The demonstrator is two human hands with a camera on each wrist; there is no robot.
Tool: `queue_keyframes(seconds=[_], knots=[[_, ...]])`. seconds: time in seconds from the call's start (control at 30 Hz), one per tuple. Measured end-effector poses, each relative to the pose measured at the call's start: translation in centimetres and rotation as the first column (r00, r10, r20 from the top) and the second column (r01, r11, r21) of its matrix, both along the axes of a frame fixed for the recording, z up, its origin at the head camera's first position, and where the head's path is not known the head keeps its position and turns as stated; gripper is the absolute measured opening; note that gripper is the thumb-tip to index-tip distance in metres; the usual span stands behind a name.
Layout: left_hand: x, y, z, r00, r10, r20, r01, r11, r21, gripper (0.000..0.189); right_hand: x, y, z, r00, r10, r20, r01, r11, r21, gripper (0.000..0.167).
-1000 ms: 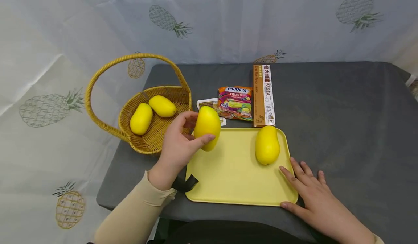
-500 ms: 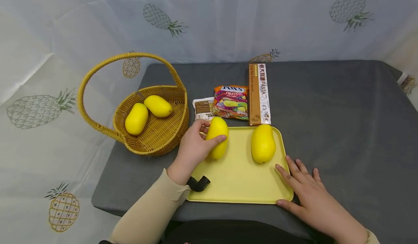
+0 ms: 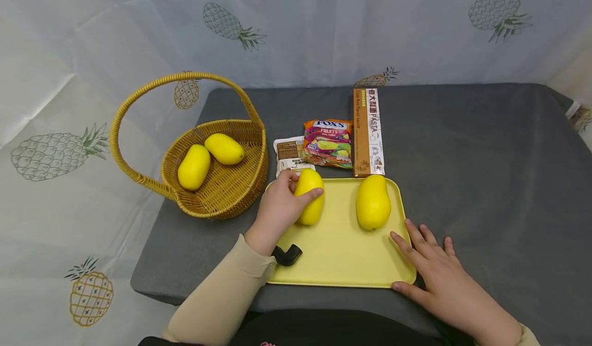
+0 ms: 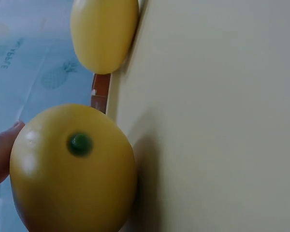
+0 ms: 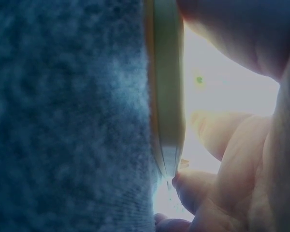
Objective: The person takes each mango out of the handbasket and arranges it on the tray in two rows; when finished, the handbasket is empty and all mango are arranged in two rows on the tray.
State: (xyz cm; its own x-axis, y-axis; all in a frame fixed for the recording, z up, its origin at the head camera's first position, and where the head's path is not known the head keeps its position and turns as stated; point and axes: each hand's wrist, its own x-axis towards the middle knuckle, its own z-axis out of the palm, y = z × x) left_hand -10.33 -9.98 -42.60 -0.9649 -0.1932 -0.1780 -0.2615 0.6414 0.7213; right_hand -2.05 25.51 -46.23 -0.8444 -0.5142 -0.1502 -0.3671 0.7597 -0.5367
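My left hand (image 3: 283, 205) grips a yellow mango (image 3: 311, 198) between thumb and fingers, at the left part of a yellow tray (image 3: 342, 258). In the left wrist view the held mango (image 4: 75, 169) shows its green stem spot, close beside the tray's surface; whether it touches cannot be told. Another mango (image 3: 372, 203) lies on the right part of the tray. My right hand (image 3: 437, 279) rests at the tray's right edge with its fingers spread, holding nothing. The right wrist view shows the fingers (image 5: 232, 145) beside the tray's rim (image 5: 169, 92).
A wicker basket (image 3: 231, 192) with a tall handle holds two mangoes (image 3: 193, 167) on the left. Behind the tray lie a brown-and-white packet (image 3: 289, 153), a Fox's candy bag (image 3: 328, 143) and a pasta box (image 3: 368, 132). The grey table (image 3: 472, 181) stands against a pineapple-print curtain.
My left hand has carried the mango rightward and down from beside the basket to over the tray's left part, slowing in the last half second. The right hand has stayed at the tray's edge.
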Motion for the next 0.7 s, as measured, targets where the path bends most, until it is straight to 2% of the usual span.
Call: queue_keyframes(seconds=[0.23,0.43,0.7], knots=[[-0.65,-0.25,0.07,0.999,-0.018,0.044,0.021,0.998,-0.056,0.072,-0.06,0.01,-0.11,1.000,0.003,-0.010,-0.003,1.000,0.002,0.098],[-0.93,-0.06,0.23,0.996,-0.017,0.089,0.023,0.997,-0.070,0.076,-0.08,0.06,-0.18,1.000,0.001,-0.004,-0.001,1.000,0.003,0.099],[-0.88,0.24,0.27,0.995,-0.025,0.095,0.034,0.995,-0.093,0.076,-0.05,0.13,-0.21,1.000,-0.004,0.011,0.004,1.000,0.003,0.099]])
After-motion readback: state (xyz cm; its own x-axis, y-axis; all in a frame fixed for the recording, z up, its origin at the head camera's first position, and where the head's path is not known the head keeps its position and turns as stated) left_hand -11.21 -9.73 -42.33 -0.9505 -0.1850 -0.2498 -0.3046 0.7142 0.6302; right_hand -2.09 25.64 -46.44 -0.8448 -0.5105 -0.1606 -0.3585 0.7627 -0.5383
